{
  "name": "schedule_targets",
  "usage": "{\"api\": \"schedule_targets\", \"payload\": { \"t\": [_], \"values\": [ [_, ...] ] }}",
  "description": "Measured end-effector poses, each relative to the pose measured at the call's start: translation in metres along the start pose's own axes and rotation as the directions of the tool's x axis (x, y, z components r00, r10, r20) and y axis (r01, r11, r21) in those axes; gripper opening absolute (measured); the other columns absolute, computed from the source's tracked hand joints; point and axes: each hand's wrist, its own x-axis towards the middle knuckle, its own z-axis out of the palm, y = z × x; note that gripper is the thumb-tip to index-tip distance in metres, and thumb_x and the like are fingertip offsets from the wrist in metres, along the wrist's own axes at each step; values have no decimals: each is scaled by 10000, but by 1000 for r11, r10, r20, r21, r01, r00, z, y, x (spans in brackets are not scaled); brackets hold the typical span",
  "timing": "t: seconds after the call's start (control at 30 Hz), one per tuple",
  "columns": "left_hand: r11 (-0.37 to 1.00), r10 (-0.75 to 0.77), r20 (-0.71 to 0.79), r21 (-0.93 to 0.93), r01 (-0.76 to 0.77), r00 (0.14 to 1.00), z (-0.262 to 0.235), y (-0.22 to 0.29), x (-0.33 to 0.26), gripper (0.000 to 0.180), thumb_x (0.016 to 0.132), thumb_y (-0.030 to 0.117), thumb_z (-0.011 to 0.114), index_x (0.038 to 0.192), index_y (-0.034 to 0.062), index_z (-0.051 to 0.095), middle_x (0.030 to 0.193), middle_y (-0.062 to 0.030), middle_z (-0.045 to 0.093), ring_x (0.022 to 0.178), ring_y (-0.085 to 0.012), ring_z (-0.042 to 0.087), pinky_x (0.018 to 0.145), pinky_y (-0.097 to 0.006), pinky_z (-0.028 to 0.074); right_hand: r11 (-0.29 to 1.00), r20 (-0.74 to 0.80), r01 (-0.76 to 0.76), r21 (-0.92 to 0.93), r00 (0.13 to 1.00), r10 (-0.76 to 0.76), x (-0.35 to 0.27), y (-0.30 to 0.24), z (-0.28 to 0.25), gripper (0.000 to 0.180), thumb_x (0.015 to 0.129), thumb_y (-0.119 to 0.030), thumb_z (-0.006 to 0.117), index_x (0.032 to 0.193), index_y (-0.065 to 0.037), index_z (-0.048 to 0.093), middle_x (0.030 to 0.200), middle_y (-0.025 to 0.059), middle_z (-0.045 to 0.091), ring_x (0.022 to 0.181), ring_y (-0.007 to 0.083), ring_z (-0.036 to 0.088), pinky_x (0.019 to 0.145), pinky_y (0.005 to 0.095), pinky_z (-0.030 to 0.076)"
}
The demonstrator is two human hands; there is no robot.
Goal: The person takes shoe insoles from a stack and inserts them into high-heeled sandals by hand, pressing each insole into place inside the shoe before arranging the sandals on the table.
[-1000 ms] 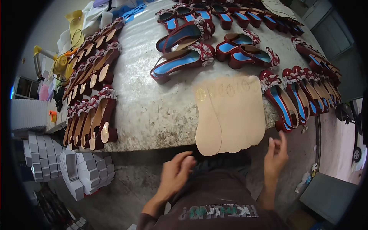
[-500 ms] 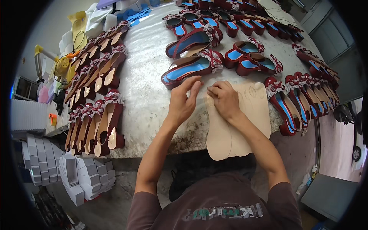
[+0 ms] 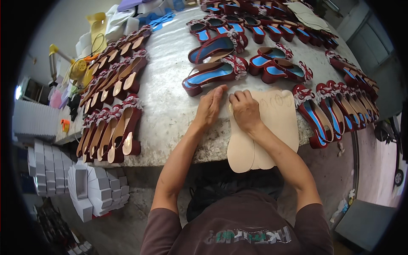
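Observation:
Beige shoe insoles (image 3: pixel 278 127) lie side by side and overlapping at the table's front edge, partly jutting over it. My right hand (image 3: pixel 245 111) rests on the leftmost ones, its fingers curled and pinching at their narrow far end; the fingertips are partly hidden. Just left of it, my left hand (image 3: pixel 210 106) stands on its edge above the table, fingers stretched out, with nothing visible in it. Beyond my hands lies a dark red heeled sandal (image 3: pixel 212 77) with a blue insole and ruffled strap. Another sandal (image 3: pixel 208 50) is behind it.
Rows of sandals with beige soles (image 3: pixel 114 129) stand at the left. Blue-lined sandals (image 3: pixel 321 114) line the right side, and more stand at the back. A sandal pair (image 3: pixel 276 68) sits centre right. White boxes (image 3: pixel 100 191) are stacked below the table's left edge.
My left hand's fingers have come closer together, and it has shifted slightly right. My right hand stays at the insoles' far end. The whole view has shifted a little.

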Motion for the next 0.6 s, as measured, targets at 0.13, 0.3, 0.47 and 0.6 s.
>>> {"api": "schedule_targets", "payload": {
  "t": [0.13,0.3,0.47,0.6],
  "values": [
    [997,45,4,62,-45,999,0,-1,-3,557,1134,400,309,1330,-20,619,1271,-172,695,1210,-252,633,1064,-355,450,987,20,47,-152,999,-44,-1,-5,6,102,798,-61,629,883,-11,657,945,107,605,953,282,609,655,343,589],
    [1000,11,24,-7,-11,1000,0,0,-1,624,1132,437,295,1348,-61,602,1311,-176,678,1247,-246,607,1102,-345,415,998,-129,27,-59,991,-34,4,2,6,83,781,-61,629,851,-29,659,922,97,607,931,247,618,632,323,587],
    [999,39,-36,-12,-40,999,3,-2,-5,539,1129,380,335,1288,-37,638,1233,-219,696,1157,-340,655,1012,-369,470,990,-26,50,-129,998,-54,-1,-7,5,74,792,-58,624,850,-25,654,954,106,606,966,257,612,650,343,593],
    [1000,8,-7,4,-8,1000,5,4,-8,593,1130,407,295,1312,-50,626,1274,-229,682,1222,-351,631,1047,-374,451,992,-9,40,-123,999,-41,-3,-6,2,155,794,-61,623,942,-21,639,995,110,598,983,256,602,690,341,588]
  ]
}}
